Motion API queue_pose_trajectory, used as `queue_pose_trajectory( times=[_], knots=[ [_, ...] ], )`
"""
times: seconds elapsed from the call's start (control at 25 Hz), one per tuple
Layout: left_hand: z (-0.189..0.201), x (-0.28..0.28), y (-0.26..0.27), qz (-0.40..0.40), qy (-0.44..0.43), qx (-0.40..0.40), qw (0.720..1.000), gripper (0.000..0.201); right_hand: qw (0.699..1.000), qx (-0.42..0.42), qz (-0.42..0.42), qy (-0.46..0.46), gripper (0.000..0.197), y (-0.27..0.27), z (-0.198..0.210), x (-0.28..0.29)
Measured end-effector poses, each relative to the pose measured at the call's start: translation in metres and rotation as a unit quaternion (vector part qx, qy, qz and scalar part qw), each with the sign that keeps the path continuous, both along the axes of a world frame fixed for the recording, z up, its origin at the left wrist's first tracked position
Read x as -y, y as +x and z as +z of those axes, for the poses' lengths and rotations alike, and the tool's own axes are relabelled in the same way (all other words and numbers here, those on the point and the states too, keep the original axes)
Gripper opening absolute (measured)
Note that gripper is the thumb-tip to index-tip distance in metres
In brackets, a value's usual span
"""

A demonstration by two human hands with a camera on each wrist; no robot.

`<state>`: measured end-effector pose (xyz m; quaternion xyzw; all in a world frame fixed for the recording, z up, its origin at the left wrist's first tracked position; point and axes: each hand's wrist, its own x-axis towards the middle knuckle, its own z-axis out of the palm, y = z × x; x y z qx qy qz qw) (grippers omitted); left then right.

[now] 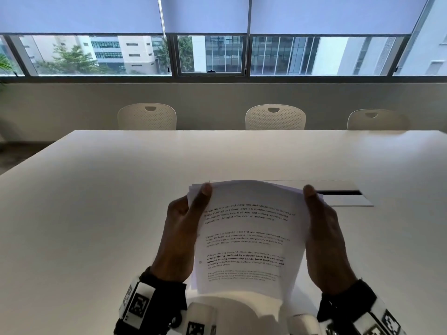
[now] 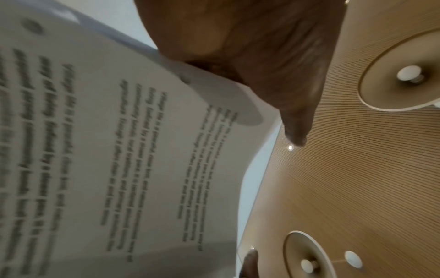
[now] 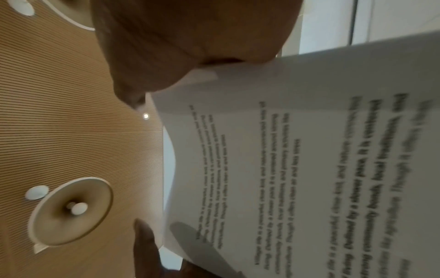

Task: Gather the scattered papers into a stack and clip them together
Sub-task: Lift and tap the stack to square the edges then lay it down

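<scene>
Matt white paper stack [image 1: 246, 240] — smooth, faintly glossy white table [image 1: 96, 201].

A stack of white printed paper sheets [image 2: 133, 150] fills the left side of the frame, its black paragraphs blurred and running sideways. The left hand [image 2: 250, 47] grips the sheets' edge at the top — the thumb [image 2: 295, 120] lies along the front page, casting a soft shadow on it. At the bottom edge, another fingertip [image 2: 251, 263] pokes up beside the paper. Behind — a tan ribbed ceiling [image 2: 345, 178] with round recessed light fixtures [image 2: 404, 75].
</scene>
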<state>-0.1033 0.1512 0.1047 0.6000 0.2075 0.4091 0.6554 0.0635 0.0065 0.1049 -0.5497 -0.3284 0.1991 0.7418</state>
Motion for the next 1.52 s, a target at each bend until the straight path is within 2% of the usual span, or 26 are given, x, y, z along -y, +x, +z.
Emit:
queue_pose_trajectory(
  times=[0.04,0.08,0.12,0.2,0.24,0.32,0.4,0.44,0.56,0.64,0.72,0.92,1.04,1.2,1.32,1.52],
  knots=[
    [0.006,0.002,0.002,0.004,0.0,-0.001,1.0,0.078,1.0,0.011,-0.022,0.003,0.048,-0.002,0.005,-0.002],
    [0.01,0.004,0.004,0.008,-0.007,-0.003,1.0,0.086,0.999,0.014,-0.039,0.004,0.051,-0.003,0.008,-0.005],
    [0.012,0.005,0.005,0.009,-0.016,-0.001,1.0,0.081,0.999,0.01,-0.048,0.007,0.05,-0.003,0.009,-0.006],
    [0.014,0.008,0.009,0.008,-0.033,0.004,0.999,0.054,0.998,0.004,-0.056,0.012,0.045,-0.001,0.006,-0.009],
    [0.015,0.008,0.01,0.005,-0.033,0.004,0.999,0.048,0.998,0.003,-0.057,0.015,0.044,0.0,0.005,-0.009],
    [0.011,0.007,0.011,-0.003,-0.003,0.005,1.0,0.049,0.999,0.015,-0.038,0.027,0.047,0.005,0.004,-0.008],
    [0.004,0.003,0.009,-0.012,0.045,0.002,0.999,0.041,0.997,0.078,0.001,0.016,0.047,0.013,-0.002,-0.004],
    [-0.002,0.0,0.006,-0.017,0.059,-0.006,0.998,0.032,0.995,0.098,0.021,-0.006,0.042,0.018,-0.009,-0.002],
    [-0.025,-0.005,-0.001,-0.058,0.034,-0.07,0.995,0.012,0.988,0.075,0.058,-0.122,0.033,0.027,-0.037,0.003],
    [-0.035,-0.004,-0.003,-0.067,-0.003,-0.092,0.994,0.013,0.983,0.064,0.065,-0.156,0.017,0.025,-0.049,0.005],
    [-0.038,-0.004,-0.002,-0.058,-0.021,-0.091,0.994,0.015,0.986,0.043,0.055,-0.151,0.012,0.022,-0.051,0.005],
    [-0.042,0.002,-0.001,-0.057,-0.036,-0.093,0.993,0.024,0.988,0.009,0.062,-0.138,0.019,0.017,-0.06,0.002],
    [-0.043,0.007,-0.003,-0.062,-0.04,-0.094,0.993,0.031,0.99,-0.014,0.039,-0.137,0.013,0.014,-0.066,0.003],
    [-0.052,0.009,-0.006,-0.072,-0.033,-0.109,0.991,0.03,0.99,-0.035,0.041,-0.13,0.014,0.013,-0.074,0.005],
    [-0.064,0.008,-0.005,-0.066,-0.038,-0.116,0.99,0.031,0.99,-0.036,0.045,-0.129,0.019,0.016,-0.086,0.006],
    [-0.085,0.007,-0.01,-0.07,-0.053,-0.155,0.984,0.024,0.975,0.015,0.096,-0.201,0.023,0.024,-0.105,0.012]
  ],
)
